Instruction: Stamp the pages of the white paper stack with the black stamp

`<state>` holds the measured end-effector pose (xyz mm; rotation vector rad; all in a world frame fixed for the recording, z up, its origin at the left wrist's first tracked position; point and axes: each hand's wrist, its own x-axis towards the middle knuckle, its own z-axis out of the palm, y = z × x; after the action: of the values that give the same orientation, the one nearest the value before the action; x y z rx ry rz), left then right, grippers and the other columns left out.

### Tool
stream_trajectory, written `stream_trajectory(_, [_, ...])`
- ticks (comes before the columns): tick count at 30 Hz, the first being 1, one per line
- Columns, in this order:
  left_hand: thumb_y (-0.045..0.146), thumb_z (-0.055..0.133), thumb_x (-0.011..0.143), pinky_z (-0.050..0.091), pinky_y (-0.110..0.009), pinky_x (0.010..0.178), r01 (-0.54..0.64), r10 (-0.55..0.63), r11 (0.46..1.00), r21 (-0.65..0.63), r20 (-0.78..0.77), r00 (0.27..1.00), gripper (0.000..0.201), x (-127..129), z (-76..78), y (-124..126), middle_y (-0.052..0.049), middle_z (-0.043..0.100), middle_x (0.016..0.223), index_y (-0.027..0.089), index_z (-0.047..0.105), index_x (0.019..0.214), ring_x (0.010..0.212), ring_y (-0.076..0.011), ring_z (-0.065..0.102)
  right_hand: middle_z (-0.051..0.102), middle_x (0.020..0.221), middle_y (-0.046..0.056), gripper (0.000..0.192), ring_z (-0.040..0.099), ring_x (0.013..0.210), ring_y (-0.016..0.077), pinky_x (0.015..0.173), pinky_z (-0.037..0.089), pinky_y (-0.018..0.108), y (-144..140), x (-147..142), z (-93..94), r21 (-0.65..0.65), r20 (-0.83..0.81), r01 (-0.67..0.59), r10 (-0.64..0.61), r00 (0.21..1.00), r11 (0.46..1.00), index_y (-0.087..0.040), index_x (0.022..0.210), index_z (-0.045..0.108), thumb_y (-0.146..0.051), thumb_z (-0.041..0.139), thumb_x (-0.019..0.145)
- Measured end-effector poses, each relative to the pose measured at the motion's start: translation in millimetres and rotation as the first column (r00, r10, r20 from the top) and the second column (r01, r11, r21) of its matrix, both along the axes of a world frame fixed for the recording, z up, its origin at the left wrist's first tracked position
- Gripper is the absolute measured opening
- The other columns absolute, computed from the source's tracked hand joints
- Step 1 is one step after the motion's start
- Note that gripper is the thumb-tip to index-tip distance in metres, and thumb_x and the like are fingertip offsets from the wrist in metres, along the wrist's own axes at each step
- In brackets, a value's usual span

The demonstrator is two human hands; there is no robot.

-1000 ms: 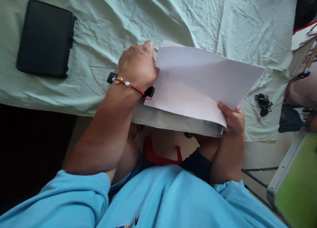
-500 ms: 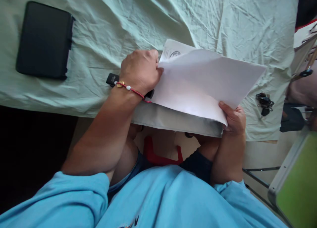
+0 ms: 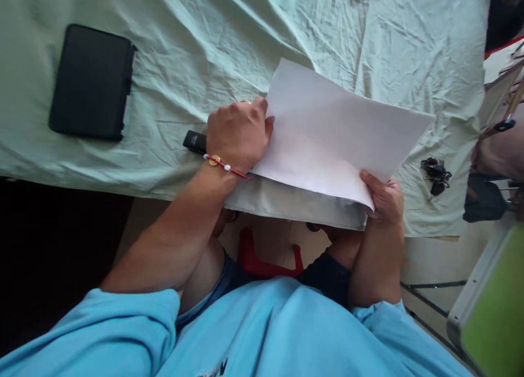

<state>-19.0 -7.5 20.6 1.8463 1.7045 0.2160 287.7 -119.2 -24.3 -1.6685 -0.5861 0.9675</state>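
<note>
- We see our left hand (image 3: 239, 134) curled into a loose fist, knuckles up, its fingertips pinching the left edge of the white sheet of paper (image 3: 339, 134).
- Our left wrist carries a red bracelet (image 3: 227, 167), and the bare forearm runs down and left toward the blue sleeve.
- Under that hand a black stapler-like object (image 3: 195, 141) lies on the cloth; only its left end shows, so we cannot tell whether the hand touches it.
- Our right hand (image 3: 382, 199) is closed on the near right corner of the sheet, thumb lying on top, the other fingers hidden beneath.
- The right forearm rises almost straight up from our lap.
- The sheet is held slightly lifted above the near edge of the worktop (image 3: 204, 49), which is draped in a pale green cloth; a grey envelope (image 3: 295, 202) lies just under the sheet, overhanging the edge.
- A black case (image 3: 92, 82) lies well to the left, and a bunch of keys (image 3: 436, 172) near the right.
</note>
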Motion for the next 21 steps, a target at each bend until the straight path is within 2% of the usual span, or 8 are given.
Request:
stream_trajectory(4, [0.066, 0.041, 0.106, 0.035, -0.048, 0.125, -0.017, 0.014, 1.000, 0.026, 0.086, 0.996, 0.054, -3.0, -6.1, -0.6, -0.004, 0.074, 0.144, 0.029, 0.066, 0.137, 0.150, -0.0363, 0.050, 0.082, 0.107, 0.003, 0.042, 0.079, 0.091, 0.0223, 0.084, 0.071, 0.039, 0.9, -1.5, 0.4, 0.021, 0.006, 0.012, -0.012, 1.000, 1.000, -0.026, 0.097, 0.080, -0.039, 0.102, 0.063])
stream_trajectory(8, [0.058, 0.045, 0.106, 0.040, -0.056, 0.120, -0.022, 0.017, 0.998, 0.066, 0.077, 0.997, 0.048, -3.9, -3.1, 5.3, -0.010, 0.076, 0.139, 0.027, 0.071, 0.131, 0.139, -0.0411, 0.061, 0.082, 0.106, 0.004, 0.040, 0.078, 0.092, 0.0203, 0.087, 0.070, 0.033, -2.5, -1.0, 3.8, 0.046, 0.030, 0.019, -0.020, 0.999, 0.999, -0.024, 0.097, 0.081, -0.035, 0.102, 0.065])
stream_trajectory(13, [0.051, 0.056, 0.104, 0.050, -0.046, 0.115, -0.003, 0.000, 0.995, 0.095, 0.035, 0.999, 0.034, -3.7, -0.7, 14.8, -0.010, 0.081, 0.124, 0.026, 0.076, 0.113, 0.126, -0.0341, 0.069, 0.082, 0.100, 0.004, 0.041, 0.076, 0.089, 0.0164, 0.083, 0.066, 0.025, -5.5, 6.6, 6.9, 0.092, 0.023, 0.073, -0.075, 0.997, 0.993, -0.019, 0.096, 0.079, -0.026, 0.100, 0.062])
stream_trajectory(16, [0.041, 0.066, 0.100, 0.053, -0.043, 0.109, -0.022, 0.014, 0.993, 0.113, 0.074, 0.997, 0.029, -1.7, -1.1, 17.4, -0.013, 0.081, 0.123, 0.021, 0.075, 0.120, 0.118, -0.0338, 0.074, 0.081, 0.100, 0.002, 0.043, 0.075, 0.092, 0.0150, 0.089, 0.065, 0.025, -5.1, 13.0, 6.7, 0.146, 0.024, 0.110, -0.115, 0.993, 0.983, -0.018, 0.097, 0.077, -0.027, 0.097, 0.059])
stream_trajectory(19, [0.035, 0.073, 0.097, 0.054, -0.041, 0.103, -0.036, 0.022, 0.996, 0.087, 0.163, 0.986, 0.039, 0.7, 3.7, 15.7, -0.014, 0.081, 0.120, 0.016, 0.071, 0.131, 0.111, -0.0319, 0.076, 0.079, 0.101, 0.000, 0.050, 0.075, 0.099, 0.0171, 0.096, 0.066, 0.031, -4.4, 17.7, 5.9, 0.219, -0.013, 0.154, -0.154, 0.988, 0.964, -0.019, 0.103, 0.076, -0.027, 0.093, 0.058])
stream_trajectory(21, [0.035, 0.073, 0.097, 0.054, -0.038, 0.099, -0.018, 0.009, 0.999, 0.034, 0.257, 0.966, 0.031, 1.2, 9.4, 12.8, -0.012, 0.081, 0.116, 0.016, 0.074, 0.122, 0.107, -0.0292, 0.075, 0.079, 0.105, 0.001, 0.053, 0.076, 0.105, 0.0181, 0.099, 0.066, 0.031, -4.1, 19.1, 5.4, 0.265, -0.046, 0.185, -0.179, 0.983, 0.946, -0.018, 0.108, 0.076, -0.024, 0.091, 0.057])
